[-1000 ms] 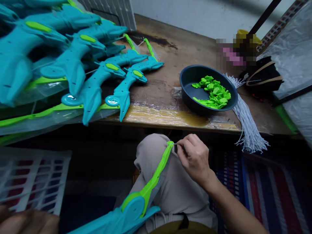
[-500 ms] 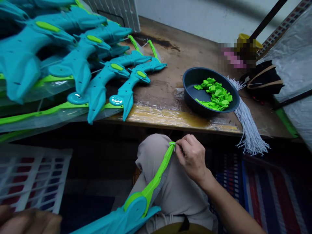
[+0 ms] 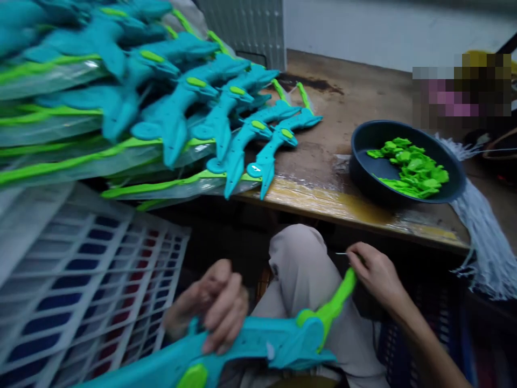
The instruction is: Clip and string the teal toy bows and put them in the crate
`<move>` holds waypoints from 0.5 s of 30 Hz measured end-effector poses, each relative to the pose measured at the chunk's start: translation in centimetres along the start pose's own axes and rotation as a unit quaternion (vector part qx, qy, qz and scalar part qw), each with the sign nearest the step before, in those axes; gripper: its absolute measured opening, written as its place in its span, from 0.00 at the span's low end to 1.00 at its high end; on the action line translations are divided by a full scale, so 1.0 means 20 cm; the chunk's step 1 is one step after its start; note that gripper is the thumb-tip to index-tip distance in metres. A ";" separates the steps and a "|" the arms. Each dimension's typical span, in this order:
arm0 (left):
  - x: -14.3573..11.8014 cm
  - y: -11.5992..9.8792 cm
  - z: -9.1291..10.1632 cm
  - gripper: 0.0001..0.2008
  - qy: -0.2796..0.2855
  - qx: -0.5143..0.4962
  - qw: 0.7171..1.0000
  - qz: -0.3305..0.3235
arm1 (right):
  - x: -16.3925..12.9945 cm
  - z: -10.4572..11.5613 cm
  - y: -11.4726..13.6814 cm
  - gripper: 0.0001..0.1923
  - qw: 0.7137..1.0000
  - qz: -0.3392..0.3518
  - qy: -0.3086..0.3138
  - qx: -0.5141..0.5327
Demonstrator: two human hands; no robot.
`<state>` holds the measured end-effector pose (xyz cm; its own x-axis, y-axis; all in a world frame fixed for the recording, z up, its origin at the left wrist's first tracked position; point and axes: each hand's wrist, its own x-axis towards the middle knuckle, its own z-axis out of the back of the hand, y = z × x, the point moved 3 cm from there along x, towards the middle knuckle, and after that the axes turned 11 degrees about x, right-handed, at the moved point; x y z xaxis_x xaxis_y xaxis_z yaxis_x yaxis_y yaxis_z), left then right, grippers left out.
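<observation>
L hand (image 3: 218, 307) grips toy bow (image 3: 258, 342) body | R hand (image 3: 374, 272) pinches white string (image 3: 342, 253) at limb tip | step: stringing; next likely needs tying off.

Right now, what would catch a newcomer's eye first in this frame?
The big stack of teal-and-green toy bows piled across the left of the wooden table. Next, the dark bowl of bright green plastic pieces at the table's right edge. In the foreground the left hand grips a teal toy bow over the lap, the right hand at its green limb tip.
</observation>
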<state>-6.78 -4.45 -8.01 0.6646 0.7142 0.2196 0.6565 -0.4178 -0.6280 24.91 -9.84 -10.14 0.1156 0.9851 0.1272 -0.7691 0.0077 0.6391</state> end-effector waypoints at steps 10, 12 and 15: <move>0.14 -0.22 0.12 0.18 -0.326 0.837 0.401 -0.178 | -0.19 0.11 -0.34 0.23 0.984 -0.152 -0.087 -0.037; 0.21 -0.25 0.18 0.25 -0.292 0.893 0.294 -0.176 | -0.17 0.08 -0.33 0.24 0.984 -0.138 -0.106 -0.041; 0.34 -0.25 0.23 0.36 -0.229 0.941 0.221 -0.116 | -0.12 0.03 -0.34 0.25 0.982 -0.142 -0.122 -0.008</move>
<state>-7.14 5.08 -6.91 0.3025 0.7559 0.5806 -0.9431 0.3256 0.0675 30.15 -12.44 -14.32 0.4735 0.8719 0.1247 -0.6931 0.2815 0.6636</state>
